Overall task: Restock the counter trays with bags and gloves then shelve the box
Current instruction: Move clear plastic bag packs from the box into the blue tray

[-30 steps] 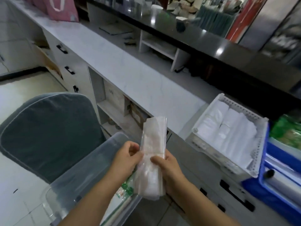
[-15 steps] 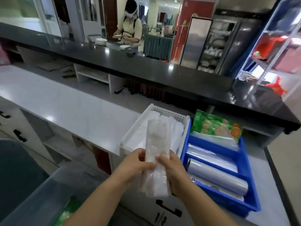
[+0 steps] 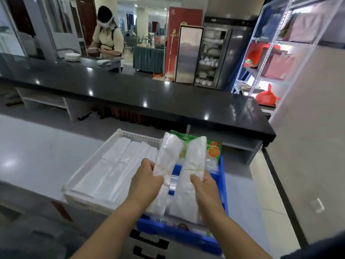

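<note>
While half a second back both hands were pinching what looked like a single stack of clear bags, that stack is now split in two: the left hand [image 3: 147,181] is closed around the left bundle [image 3: 169,157] and the right hand [image 3: 204,184] is closed around the right bundle [image 3: 195,159], each one cinched with a thin yellow rubber band right about where the fingers grip. The two bundles have been pulled apart sideways, so there's a clear gap between them and you can see the blue tray [image 3: 223,176] through it. Both are held upright-ish over that blue tray, just to the right of the white tray [image 3: 138,138], which is already lined with flat white bags. The view has also swung up and over from the clear bin by the chair to the counter, so I'd say the carry is over and this is the sorting bit, deciding which bundle goes where. A green glove packet [image 3: 214,150] pokes up at the far end of the blue tray, behind the bundles. My guess is the next move is just lowering the bundles into a tray, but which one I can't tell. The box to be shelved isn't in view, so that part's still to come.
</note>
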`<state>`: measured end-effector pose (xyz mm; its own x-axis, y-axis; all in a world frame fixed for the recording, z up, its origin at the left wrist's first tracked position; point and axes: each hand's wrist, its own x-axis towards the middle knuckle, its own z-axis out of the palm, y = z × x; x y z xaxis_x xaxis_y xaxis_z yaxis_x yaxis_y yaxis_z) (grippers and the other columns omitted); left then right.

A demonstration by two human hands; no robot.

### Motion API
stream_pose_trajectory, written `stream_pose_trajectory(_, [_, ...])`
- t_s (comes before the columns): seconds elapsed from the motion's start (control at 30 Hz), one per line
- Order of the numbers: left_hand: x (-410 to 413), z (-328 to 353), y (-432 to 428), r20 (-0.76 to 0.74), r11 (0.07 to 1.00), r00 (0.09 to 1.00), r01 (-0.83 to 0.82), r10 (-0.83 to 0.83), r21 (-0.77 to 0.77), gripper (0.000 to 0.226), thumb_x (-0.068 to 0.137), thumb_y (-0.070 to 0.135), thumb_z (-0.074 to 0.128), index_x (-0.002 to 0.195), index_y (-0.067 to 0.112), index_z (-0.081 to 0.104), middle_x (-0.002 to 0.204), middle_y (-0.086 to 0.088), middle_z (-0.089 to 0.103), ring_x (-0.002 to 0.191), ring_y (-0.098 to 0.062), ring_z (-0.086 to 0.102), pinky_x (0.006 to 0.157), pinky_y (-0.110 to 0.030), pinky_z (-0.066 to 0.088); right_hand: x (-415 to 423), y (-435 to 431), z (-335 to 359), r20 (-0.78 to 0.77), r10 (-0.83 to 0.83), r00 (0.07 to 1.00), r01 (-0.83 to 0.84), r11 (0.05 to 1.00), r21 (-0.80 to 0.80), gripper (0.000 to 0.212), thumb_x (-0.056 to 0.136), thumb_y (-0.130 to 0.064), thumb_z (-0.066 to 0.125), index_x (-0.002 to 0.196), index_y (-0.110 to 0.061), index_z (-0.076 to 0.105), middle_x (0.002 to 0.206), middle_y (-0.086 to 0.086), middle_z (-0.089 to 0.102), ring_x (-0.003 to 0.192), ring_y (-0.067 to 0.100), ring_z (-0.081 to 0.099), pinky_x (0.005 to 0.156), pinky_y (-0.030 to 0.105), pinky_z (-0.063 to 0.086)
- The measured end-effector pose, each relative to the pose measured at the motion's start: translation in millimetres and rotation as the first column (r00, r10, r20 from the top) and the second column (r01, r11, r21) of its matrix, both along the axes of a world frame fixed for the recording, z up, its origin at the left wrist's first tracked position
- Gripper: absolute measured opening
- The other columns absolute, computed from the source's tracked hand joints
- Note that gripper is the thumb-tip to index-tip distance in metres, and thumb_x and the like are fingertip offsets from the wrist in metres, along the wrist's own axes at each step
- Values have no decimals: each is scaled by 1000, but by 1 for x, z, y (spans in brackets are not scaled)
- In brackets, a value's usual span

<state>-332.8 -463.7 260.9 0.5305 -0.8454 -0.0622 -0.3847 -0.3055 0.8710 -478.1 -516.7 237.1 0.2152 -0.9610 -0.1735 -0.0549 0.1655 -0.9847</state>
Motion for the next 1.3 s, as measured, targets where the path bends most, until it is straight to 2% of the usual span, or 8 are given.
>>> stream_pose_trajectory(0.17, [-36, -8, -24, 173, 994, 985, 41, -23, -99, 19, 81, 18, 59, 84, 25, 42, 79, 4, 57, 68, -14, 57, 59, -34, 52, 13, -7, 6, -64, 1, 998, -8, 995, -102, 20, 97, -24, 42, 113, -26, 54, 105, -3, 65, 94, 12, 63, 78, 32, 55])
stream_pose_trajectory(0.3, [-38, -16, -41, 56, 950, 952, 303, -299, -80, 37, 67, 27, 75, 93, 36, 50, 99, 7, 51, 91, -5, 50, 65, -13, 44, 15, -19, 5, 74, -1, 997, -1, 1000, 19, 25, 97, -37, 41, 112, -23, 55, 102, 4, 67, 91, 16, 67, 82, 39, 57])
stream_pose_trajectory(0.47, [-10, -15, -54, -173, 852, 835, 507, -523, -130, 45, 74, 0, 61, 102, 35, 59, 111, 8, 56, 108, -4, 51, 85, -18, 45, 16, -38, 4, 200, -18, 980, -5, 994, 110, 30, 85, -29, 63, 112, -17, 58, 100, 11, 71, 91, 26, 69, 83, 50, 55])
stream_pose_trajectory(0.73, [34, -15, -102, -437, 975, 872, 183, -222, -129, 42, 83, 10, 66, 122, 14, 52, 119, -2, 58, 108, -23, 59, 89, -36, 52, 34, -59, 7, 110, -4, 994, -18, 980, 199, 37, 82, 3, 55, 109, -21, 57, 102, 12, 69, 91, 30, 67, 76, 43, 57])
stream_pose_trajectory(0.9, [51, -6, -131, -848, 980, 521, 199, -97, 10, 44, 78, 21, 72, 115, 3, 57, 107, -19, 68, 95, -34, 66, 81, -47, 55, 46, -61, 10, 74, 167, 983, -179, 960, 214, 40, 74, 5, 56, 107, -18, 57, 94, 10, 68, 89, 28, 66, 76, 39, 57])
stream_pose_trajectory(1.0, [52, -5, -143, -878, 993, 477, 120, -45, 14, 37, 76, 10, 73, 109, -3, 61, 96, -20, 68, 85, -34, 66, 70, -42, 55, 55, -62, 3, 24, 193, 981, -194, 962, 192, 40, 75, -5, 68, 108, -24, 58, 101, 6, 70, 95, 24, 67, 87, 43, 55])
stream_pose_trajectory(1.13, [48, -9, -152, -874, 999, 486, 41, -18, 2, 28, 75, 7, 74, 99, 5, 60, 87, -15, 66, 76, -29, 65, 64, -37, 54, 64, -59, -6, -128, 145, 981, -127, 982, 138, 41, 71, -6, 75, 102, -30, 61, 92, -8, 73, 85, 7, 68, 67, 20, 53])
stream_pose_trajectory(1.3, [50, -9, -166, -865, 994, 491, 77, -103, -75, 21, 76, 11, 73, 93, 10, 60, 92, -13, 67, 81, -26, 64, 70, -38, 54, 55, -67, -3, -264, 141, 954, -100, 982, 163, 36, 70, -7, 75, 99, -24, 62, 93, -2, 70, 86, 12, 66, 67, 21, 52])
